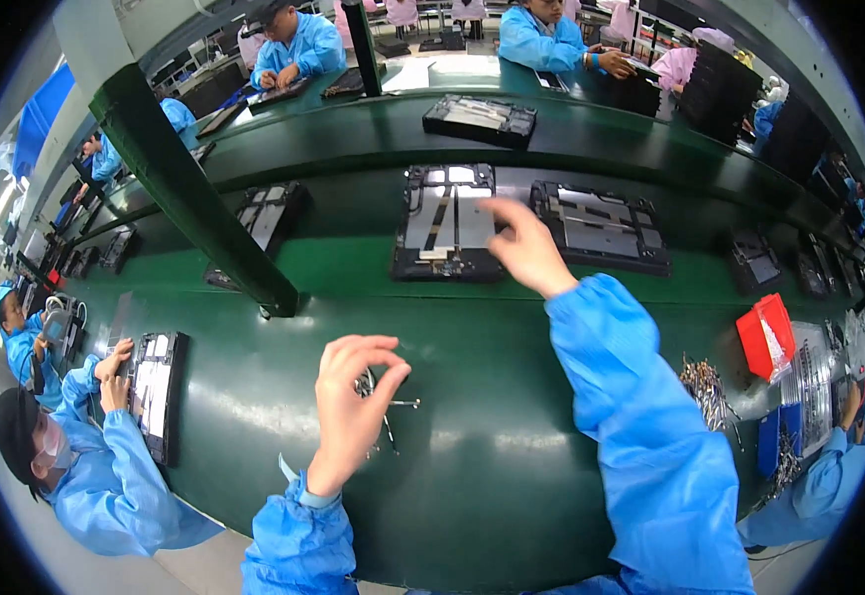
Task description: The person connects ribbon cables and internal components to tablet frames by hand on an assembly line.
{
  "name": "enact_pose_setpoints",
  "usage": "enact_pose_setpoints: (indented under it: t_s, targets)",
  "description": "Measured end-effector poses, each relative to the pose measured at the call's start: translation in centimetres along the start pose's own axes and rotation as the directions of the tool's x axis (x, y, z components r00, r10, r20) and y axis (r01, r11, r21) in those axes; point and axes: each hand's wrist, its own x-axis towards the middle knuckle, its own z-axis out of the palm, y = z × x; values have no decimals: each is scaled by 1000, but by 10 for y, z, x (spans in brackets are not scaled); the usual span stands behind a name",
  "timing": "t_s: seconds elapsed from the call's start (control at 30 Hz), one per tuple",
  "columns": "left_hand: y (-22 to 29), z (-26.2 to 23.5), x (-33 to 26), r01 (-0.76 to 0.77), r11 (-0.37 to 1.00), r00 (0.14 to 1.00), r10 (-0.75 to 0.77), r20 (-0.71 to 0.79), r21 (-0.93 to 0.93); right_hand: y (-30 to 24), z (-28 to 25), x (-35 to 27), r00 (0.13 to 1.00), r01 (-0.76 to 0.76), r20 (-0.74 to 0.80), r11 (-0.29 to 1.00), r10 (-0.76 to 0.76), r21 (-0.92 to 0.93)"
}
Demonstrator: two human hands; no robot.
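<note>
My left hand [353,402] hovers over the green bench, fingers curled and thumb tip apart from the index fingertip. Behind it, and through the gap, show several thin dark cables with silver ends [407,403]; they seem to lie on the bench. Farther off, my right hand [526,248] reaches to the right edge of a black-framed electronic device [422,223] with a silver plate and dark strips. Its index finger points left above that edge, thumb apart, and nothing shows between them. Just right of this hand lies a similar device [601,228].
A green post [194,193] slants down left of my hands. Another device [480,119] rests on the raised shelf. At right are a cable pile [707,392], a red bin [766,337] and a blue bin [777,436]. At left a co-worker [105,466] handles a device [158,397].
</note>
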Motion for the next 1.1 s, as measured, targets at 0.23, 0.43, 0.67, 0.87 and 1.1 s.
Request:
enact_pose_setpoints:
  t_s: [0.23, 0.43, 0.67, 0.87, 1.1]
  targets:
    - [35, 25, -15, 153, 798, 987, -92, 133, -583, -126, -42, -118, 884, -248, 462, 905, 66, 345]
    - [84, 45, -32, 382, 662, 905, -125, 407, -645, -128, -96, -157, 860, -488, 381, 768, 340, 415]
    - [117, 57, -53, 738, 577, 441, -20, 897, -350, -123, -142, -187, 856, -508, 285, 802, 431, 315]
    - [134, 75, -55, 745, 562, 426, 15, 904, -360, -140, -152, -211, 974, -222, -42, 975, 223, 32]
    - [153, 85, -58, 377, 832, 529, 167, 832, -406, -136, -157, -252, 981, -192, 63, 967, 184, 166]
